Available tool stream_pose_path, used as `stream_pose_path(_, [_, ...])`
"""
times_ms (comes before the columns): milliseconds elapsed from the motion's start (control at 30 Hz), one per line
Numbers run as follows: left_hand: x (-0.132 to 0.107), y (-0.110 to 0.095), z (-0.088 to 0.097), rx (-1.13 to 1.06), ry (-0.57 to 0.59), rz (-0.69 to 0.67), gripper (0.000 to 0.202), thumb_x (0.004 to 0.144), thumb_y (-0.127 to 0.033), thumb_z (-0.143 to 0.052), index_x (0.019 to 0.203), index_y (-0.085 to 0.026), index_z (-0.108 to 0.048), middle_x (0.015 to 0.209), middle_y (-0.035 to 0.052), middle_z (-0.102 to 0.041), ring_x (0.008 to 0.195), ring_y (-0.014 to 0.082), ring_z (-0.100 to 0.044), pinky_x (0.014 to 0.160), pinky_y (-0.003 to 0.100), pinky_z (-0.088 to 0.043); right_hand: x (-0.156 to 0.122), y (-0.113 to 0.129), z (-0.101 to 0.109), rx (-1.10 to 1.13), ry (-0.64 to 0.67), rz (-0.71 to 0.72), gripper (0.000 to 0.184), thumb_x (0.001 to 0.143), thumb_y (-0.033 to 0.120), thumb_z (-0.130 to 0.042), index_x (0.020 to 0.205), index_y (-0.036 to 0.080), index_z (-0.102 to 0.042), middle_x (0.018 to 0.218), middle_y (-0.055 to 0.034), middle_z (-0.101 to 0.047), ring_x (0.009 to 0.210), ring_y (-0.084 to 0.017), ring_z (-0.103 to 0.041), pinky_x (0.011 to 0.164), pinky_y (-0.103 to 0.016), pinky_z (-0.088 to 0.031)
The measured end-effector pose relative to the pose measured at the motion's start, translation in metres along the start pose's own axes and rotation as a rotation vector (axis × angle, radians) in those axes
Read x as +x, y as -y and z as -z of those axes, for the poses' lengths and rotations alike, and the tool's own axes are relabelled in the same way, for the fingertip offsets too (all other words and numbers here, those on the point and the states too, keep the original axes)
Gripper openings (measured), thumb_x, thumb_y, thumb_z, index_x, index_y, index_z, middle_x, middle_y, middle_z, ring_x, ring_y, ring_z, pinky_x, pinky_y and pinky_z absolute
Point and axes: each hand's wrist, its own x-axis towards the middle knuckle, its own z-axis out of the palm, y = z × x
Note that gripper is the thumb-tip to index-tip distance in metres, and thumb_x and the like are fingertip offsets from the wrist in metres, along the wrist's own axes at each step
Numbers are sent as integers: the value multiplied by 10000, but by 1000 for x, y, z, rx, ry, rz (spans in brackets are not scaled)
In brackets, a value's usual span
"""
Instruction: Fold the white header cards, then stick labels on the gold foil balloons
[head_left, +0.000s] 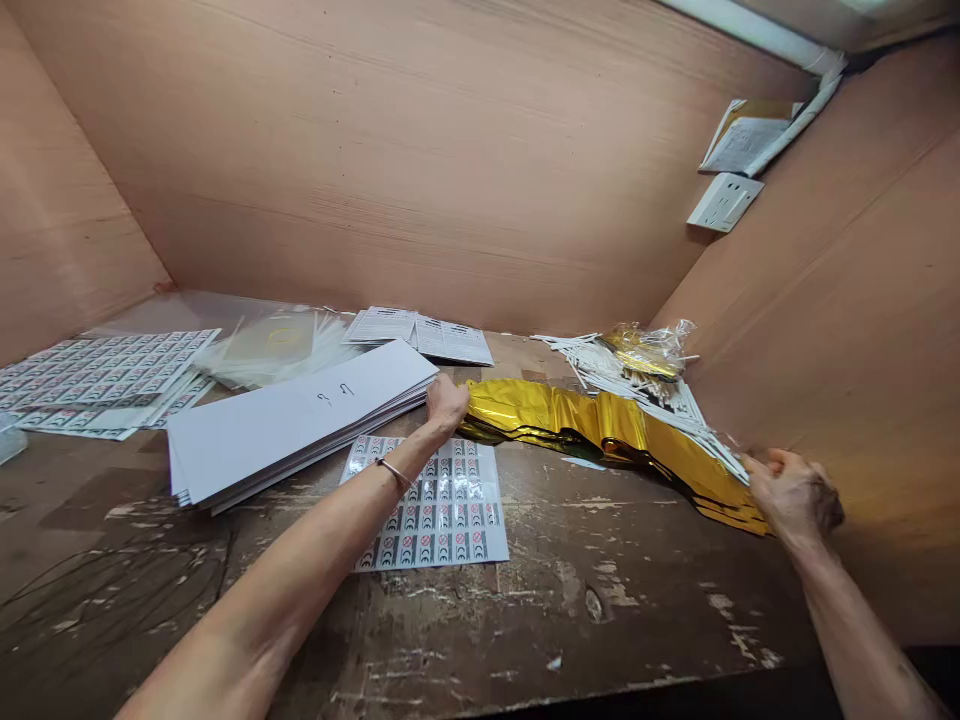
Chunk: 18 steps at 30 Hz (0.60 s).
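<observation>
A long stack of shiny gold foil (600, 425), perhaps flat foil balloons, stretches across the right half of the table with a raised fold near its middle. My left hand (447, 402) is closed on its left end, beside a pile of white cards (300, 425). At the far right end, my right hand (796, 495) grips the foil with curled fingers. Under my left forearm lies a sheet of stickers (442, 510) printed with CE marks and red symbols.
White sticks (592, 360) and a clear bag with gold foil (649, 350) lie in the back right corner. More sticker sheets (112, 370), clear plastic bags (270, 345) and printed papers (450, 340) line the back. Wooden walls enclose the table (555, 600); a socket (725, 202) hangs right.
</observation>
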Motion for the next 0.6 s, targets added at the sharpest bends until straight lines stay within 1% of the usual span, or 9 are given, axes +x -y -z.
stream_pose_path(67, [-14, -2, 7, 58, -75, -115, 222, 758, -227, -463, 918, -103, -554, 883, 138, -618, 832, 230, -581, 684, 294, -418, -28, 41, -3, 107, 124, 189, 193, 740, 344, -523, 758, 175, -614, 810, -171, -599, 723, -239, -558, 634, -372, -404])
stream_pose_path(100, [-22, -1, 10, 109, -75, -223, 209, 773, -241, -457, 920, -122, -546, 908, 120, -604, 859, 219, -564, 709, 292, -410, -45, 68, -6, 231, 203, 291, 196, 758, 337, -511, 807, 175, -610, 814, -123, -602, 743, -224, -558, 671, -358, -419])
stream_pose_path(133, [-31, 1, 12, 178, -44, -363, 181, 785, -250, -452, 890, -139, -549, 894, 99, -596, 855, 206, -552, 715, 286, -404, -62, 96, -9, 336, 376, 403, 195, 788, 317, -489, 878, 187, -604, 868, -94, -594, 796, -206, -554, 708, -336, -427])
stream_pose_path(167, [-41, 4, 12, 258, 10, -522, 157, 794, -257, -450, 840, -150, -555, 860, 79, -591, 836, 195, -543, 710, 279, -401, -80, 123, -12, 420, 507, 501, 179, 806, 294, -474, 886, 196, -601, 886, -78, -582, 809, -191, -548, 714, -316, -432])
stream_pose_path(233, [-56, 14, 10, 422, 130, -809, 163, 804, -272, -456, 759, -156, -561, 817, 65, -578, 817, 192, -521, 691, 276, -398, -110, 168, -20, 518, 684, 634, 177, 825, 237, -452, 924, 195, -592, 891, -67, -560, 813, -176, -535, 729, -305, -435])
stream_pose_path(267, [-62, 19, 7, 485, 172, -895, 176, 807, -282, -459, 743, -156, -563, 817, 66, -573, 821, 197, -509, 684, 279, -397, -122, 184, -23, 532, 744, 676, 179, 826, 221, -449, 939, 199, -587, 877, -62, -549, 797, -174, -531, 718, -304, -437])
stream_pose_path(367, [-71, 33, -1, 598, 205, -1018, 214, 832, -302, -435, 765, -149, -569, 836, 78, -555, 821, 210, -487, 667, 301, -396, -143, 206, -33, 498, 842, 762, 161, 811, 201, -474, 918, 241, -588, 843, -49, -533, 754, -177, -521, 687, -302, -434])
stream_pose_path(467, [-71, 41, -6, 622, 193, -1074, 222, 854, -285, -395, 788, -152, -560, 830, 79, -539, 803, 218, -475, 632, 319, -392, -149, 205, -41, 451, 851, 776, 141, 810, 191, -481, 876, 249, -590, 833, -49, -531, 767, -183, -507, 697, -298, -420])
stream_pose_path(600, [-70, 42, -7, 600, 184, -1088, 204, 861, -268, -385, 795, -161, -545, 823, 73, -524, 802, 217, -462, 608, 316, -383, -151, 204, -48, 410, 835, 731, 87, 788, 177, -516, 809, 198, -598, 782, -34, -530, 771, -168, -497, 697, -277, -396])
